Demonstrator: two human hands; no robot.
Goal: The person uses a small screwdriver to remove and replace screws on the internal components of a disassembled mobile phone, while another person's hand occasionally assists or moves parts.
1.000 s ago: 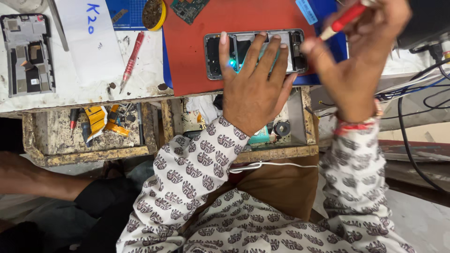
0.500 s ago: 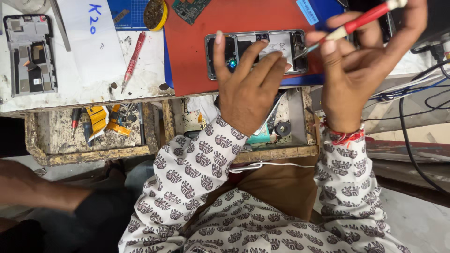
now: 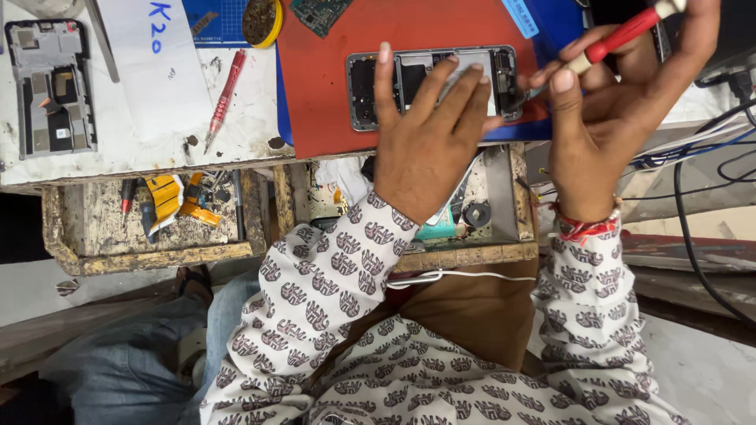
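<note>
Pressing opened phone (image 3: 433, 85) flat under spread left hand (image 3: 421, 149) | right hand (image 3: 606, 126) pinching red screwdriver (image 3: 622, 35), tip at phone's right end

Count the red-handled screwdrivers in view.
2. One red-handled screwdriver is in the right hand, tip at the opened phone; another lies loose on the white bench. Drawer clutter may hide more.
</note>
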